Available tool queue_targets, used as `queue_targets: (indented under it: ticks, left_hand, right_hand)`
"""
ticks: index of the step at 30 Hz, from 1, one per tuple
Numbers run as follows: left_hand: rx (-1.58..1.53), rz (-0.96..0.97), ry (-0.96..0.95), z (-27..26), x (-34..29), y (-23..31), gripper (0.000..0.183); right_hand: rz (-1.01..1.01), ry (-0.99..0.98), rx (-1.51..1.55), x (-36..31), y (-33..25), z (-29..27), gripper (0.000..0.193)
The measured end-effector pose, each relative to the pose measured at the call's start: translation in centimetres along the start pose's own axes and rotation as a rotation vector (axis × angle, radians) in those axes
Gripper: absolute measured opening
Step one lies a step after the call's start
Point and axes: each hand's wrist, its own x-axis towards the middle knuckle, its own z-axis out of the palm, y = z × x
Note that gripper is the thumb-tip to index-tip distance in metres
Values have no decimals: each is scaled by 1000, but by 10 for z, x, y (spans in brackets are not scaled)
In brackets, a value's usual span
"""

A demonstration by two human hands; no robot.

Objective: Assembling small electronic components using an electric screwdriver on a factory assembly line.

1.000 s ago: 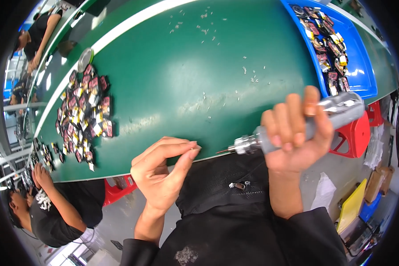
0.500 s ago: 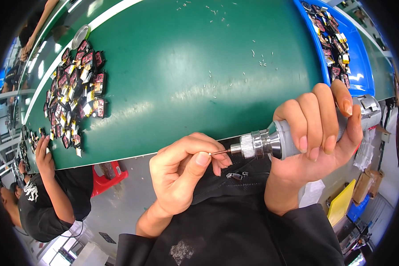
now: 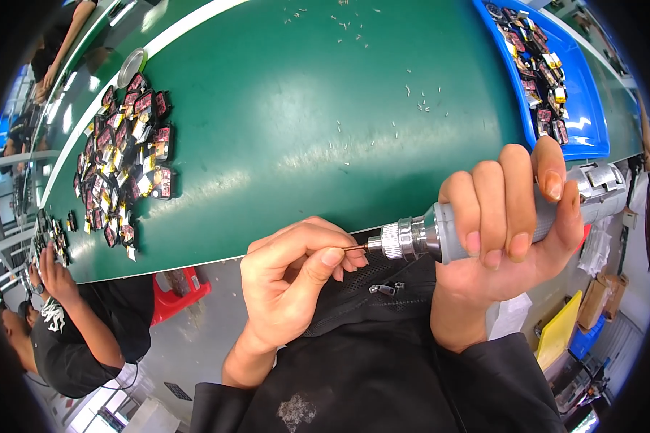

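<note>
My right hand (image 3: pixel 509 224) is wrapped around a grey electric screwdriver (image 3: pixel 458 232) with a silver collar, held level over my lap at the table's near edge. Its thin reddish-brown bit (image 3: pixel 356 247) points left. My left hand (image 3: pixel 285 278) closes thumb and forefinger around the bit's tip, its other fingers curled. Those fingertips hide the very end of the bit, and I cannot tell whether a small piece sits there. Several tiny silver screw-like pieces (image 3: pixel 424 108) lie scattered on the green table (image 3: pixel 267 108) beyond my hands.
At left lies a heap of small black devices (image 3: pixel 115 166) with pink and yellow parts, beside a round dish (image 3: pixel 131 68). A blue tray (image 3: pixel 588 108) of similar devices stands far right. A co-worker (image 3: pixel 87 332) sits at left, near a red stool (image 3: pixel 180 294).
My hands and the screwdriver have shifted slightly left. A small bright piece that showed at the bit's tip is now hidden by my fingers. The co-worker's hand has moved left and down, off the heap's edge.
</note>
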Motion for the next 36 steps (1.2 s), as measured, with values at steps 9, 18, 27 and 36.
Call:
queue_targets:
  ticks: [9,18,27,36]
  left_hand:
    - [639,240,-106,3,10,1,4]
    - [518,185,-123,10,12,-6,7]
    - [717,273,-91,19,30,7,55]
    - [1155,344,-100,-24,136,61,13]
  right_hand:
    - [79,-20,-115,-5,-4,-10,20]
    - [-3,78,-24,-5,-9,-20,21]
    - [-51,147,35,3,-13,-20,19]
    - [15,348,12,-9,-3,-42,14]
